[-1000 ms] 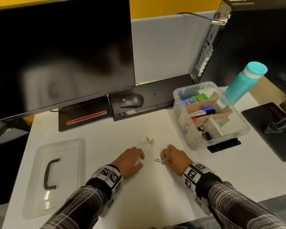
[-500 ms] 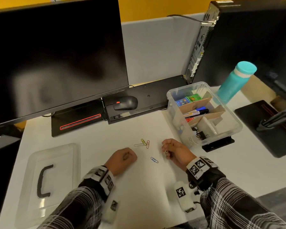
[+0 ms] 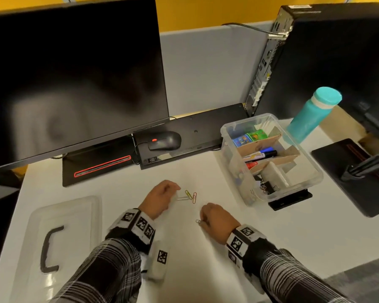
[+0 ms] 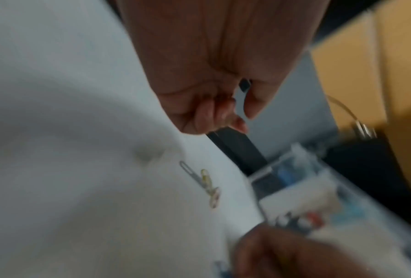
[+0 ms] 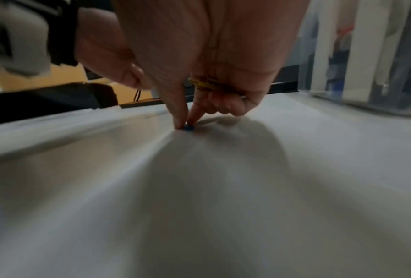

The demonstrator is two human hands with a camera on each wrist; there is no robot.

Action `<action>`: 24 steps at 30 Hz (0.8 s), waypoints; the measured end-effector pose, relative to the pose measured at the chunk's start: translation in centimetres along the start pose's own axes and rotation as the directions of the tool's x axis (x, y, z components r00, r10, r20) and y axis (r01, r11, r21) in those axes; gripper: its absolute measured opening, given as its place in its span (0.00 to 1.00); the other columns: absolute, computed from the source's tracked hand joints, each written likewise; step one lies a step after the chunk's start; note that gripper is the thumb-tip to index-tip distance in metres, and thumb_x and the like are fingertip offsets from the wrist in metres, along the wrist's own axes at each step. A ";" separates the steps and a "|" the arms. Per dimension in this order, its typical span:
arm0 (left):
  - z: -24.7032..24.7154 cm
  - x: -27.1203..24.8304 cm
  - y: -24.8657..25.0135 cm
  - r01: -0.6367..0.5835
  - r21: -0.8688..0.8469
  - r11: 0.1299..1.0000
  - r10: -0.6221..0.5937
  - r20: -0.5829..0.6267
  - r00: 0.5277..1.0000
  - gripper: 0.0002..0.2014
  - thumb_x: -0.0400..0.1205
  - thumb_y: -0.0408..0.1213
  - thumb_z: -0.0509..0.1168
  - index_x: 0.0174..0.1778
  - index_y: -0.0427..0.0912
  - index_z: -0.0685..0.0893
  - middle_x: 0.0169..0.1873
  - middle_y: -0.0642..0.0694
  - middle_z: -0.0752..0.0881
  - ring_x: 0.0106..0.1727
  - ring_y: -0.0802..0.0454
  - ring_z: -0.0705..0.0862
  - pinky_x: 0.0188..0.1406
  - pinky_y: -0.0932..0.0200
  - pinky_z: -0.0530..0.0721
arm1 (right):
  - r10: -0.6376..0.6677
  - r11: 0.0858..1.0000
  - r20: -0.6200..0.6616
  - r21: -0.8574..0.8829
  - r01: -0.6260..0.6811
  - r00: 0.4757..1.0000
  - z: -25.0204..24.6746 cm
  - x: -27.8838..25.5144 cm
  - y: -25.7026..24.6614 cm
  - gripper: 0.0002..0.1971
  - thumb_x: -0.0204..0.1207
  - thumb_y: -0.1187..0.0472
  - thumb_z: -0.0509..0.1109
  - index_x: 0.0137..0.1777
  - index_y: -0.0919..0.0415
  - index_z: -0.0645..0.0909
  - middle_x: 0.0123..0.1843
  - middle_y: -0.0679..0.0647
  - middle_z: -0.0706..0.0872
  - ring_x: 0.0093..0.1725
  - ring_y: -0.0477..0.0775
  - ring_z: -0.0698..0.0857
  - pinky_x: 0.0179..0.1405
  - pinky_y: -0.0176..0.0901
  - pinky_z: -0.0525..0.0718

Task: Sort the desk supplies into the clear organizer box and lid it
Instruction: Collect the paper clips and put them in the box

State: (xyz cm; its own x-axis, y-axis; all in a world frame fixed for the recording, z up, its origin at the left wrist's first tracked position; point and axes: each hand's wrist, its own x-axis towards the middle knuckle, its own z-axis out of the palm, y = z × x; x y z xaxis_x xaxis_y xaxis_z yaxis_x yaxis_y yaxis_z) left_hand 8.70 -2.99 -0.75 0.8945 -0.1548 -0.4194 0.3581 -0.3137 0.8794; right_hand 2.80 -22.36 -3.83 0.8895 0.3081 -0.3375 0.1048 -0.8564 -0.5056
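Three paper clips lie together on the white desk: silver [image 3: 182,199], yellow-green [image 3: 188,194] and red [image 3: 194,197]. My left hand [image 3: 173,191] is curled just left of them, a little above the desk; the clip it closed on earlier is hidden inside it. My right hand [image 3: 202,221] pinches a blue paper clip [image 5: 188,128] against the desk with thumb and forefinger. It also keeps yellow clips [image 5: 206,85] tucked in its palm. The clear organizer box [image 3: 315,171] stands open to the right, holding markers and small boxes. Its lid [image 3: 74,215] lies flat at the left.
A monitor [image 3: 74,73] and a black mouse [image 3: 164,141] on a keyboard [image 3: 206,127] line the back. Behind the box stand a teal bottle [image 3: 311,114] and a computer tower [image 3: 315,51]. A black stand [image 3: 291,199] sits under the box.
My left hand moved forward and right to the three clips. My right hand came back toward me and now pinches the blue clip that lay loose half a second ago.
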 end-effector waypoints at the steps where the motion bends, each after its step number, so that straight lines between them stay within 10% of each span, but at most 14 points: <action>1: 0.2 0.4 0.0 -0.104 0.283 0.953 0.099 0.035 0.995 0.05 0.84 0.36 0.60 0.50 0.45 0.81 0.30 0.52 0.73 0.29 0.58 0.70 0.30 0.66 0.69 | 0.010 1.000 0.009 -0.022 -0.009 1.000 0.0 0.1 -0.1 0.09 0.80 0.56 0.62 0.52 0.62 0.76 0.56 0.59 0.79 0.53 0.56 0.77 0.52 0.46 0.76; 5: 1.1 1.6 1.0 -0.251 0.729 0.637 0.083 0.259 0.962 0.17 0.82 0.42 0.63 0.67 0.53 0.74 0.59 0.51 0.77 0.57 0.50 0.80 0.59 0.59 0.75 | 0.025 0.992 0.044 -0.122 -0.019 0.999 -0.2 0.4 -0.5 0.13 0.78 0.59 0.61 0.58 0.66 0.75 0.60 0.62 0.78 0.60 0.61 0.77 0.56 0.50 0.76; 8: 1.7 2.4 1.7 -0.279 0.809 0.517 0.039 0.304 0.952 0.16 0.82 0.43 0.63 0.66 0.53 0.73 0.59 0.48 0.77 0.58 0.46 0.80 0.60 0.53 0.76 | 0.003 0.992 0.018 -0.129 -0.001 1.000 -0.4 0.5 -0.4 0.12 0.78 0.61 0.61 0.57 0.66 0.75 0.59 0.61 0.78 0.59 0.61 0.76 0.54 0.48 0.75; 17: 1.5 1.5 0.0 -0.242 0.841 0.484 0.048 0.251 0.967 0.07 0.83 0.47 0.59 0.52 0.48 0.75 0.47 0.52 0.78 0.45 0.50 0.79 0.44 0.58 0.74 | -0.116 0.990 -0.023 -0.080 0.114 0.993 -0.5 1.1 0.9 0.08 0.74 0.63 0.61 0.50 0.65 0.76 0.53 0.60 0.77 0.51 0.59 0.77 0.48 0.47 0.76; 24: 0.6 -0.8 -1.4 -0.182 0.886 0.428 0.006 0.198 0.980 0.10 0.84 0.48 0.55 0.50 0.45 0.73 0.43 0.50 0.78 0.39 0.49 0.76 0.40 0.56 0.73 | 0.041 0.897 -0.078 0.443 -0.002 0.996 -1.8 1.4 1.7 0.06 0.72 0.66 0.68 0.40 0.57 0.72 0.35 0.50 0.78 0.31 0.45 0.73 0.33 0.32 0.71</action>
State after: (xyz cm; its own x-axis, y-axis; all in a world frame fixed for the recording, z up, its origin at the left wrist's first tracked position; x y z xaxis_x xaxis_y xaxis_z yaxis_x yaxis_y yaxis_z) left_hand 7.29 -3.00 -1.78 0.8258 -0.3392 -0.4505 -0.2464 -0.9356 0.2528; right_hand 5.04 -24.12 -3.71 0.9250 0.2397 -0.2947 -0.1047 -0.5848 -0.8044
